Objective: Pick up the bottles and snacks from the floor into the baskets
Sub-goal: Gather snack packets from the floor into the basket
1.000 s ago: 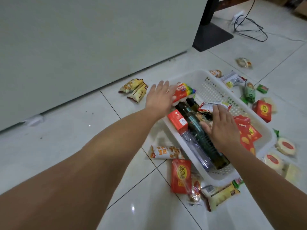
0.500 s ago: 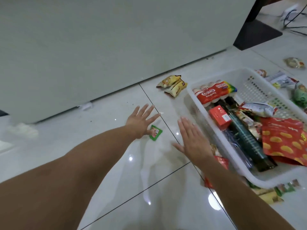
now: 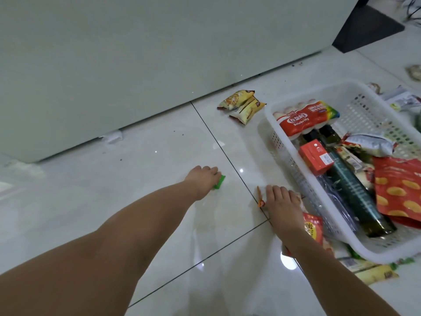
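Observation:
My left hand (image 3: 203,180) is down on the floor with its fingers closed over a small green snack packet (image 3: 219,182). My right hand (image 3: 281,202) rests on a white and orange snack packet (image 3: 261,197) lying beside the white basket (image 3: 280,147). The basket holds a red pack of small bottles (image 3: 303,117), a dark green bottle (image 3: 355,190), a clear bottle (image 3: 337,202), a red box (image 3: 315,156) and a red chip bag (image 3: 401,190). Two yellow snack packets (image 3: 242,104) lie on the floor by the wall.
A pale wall panel (image 3: 136,53) runs along the back. A red snack packet (image 3: 313,229) lies under my right wrist. More yellow and green packets (image 3: 376,273) sit below the basket's near corner, and others (image 3: 401,99) lie behind it. A black stand base (image 3: 364,28) is at top right.
Both hands left the basket and went down left to the floor. My left hand closed over the green packet, and my right hand landed on the white and orange packet.

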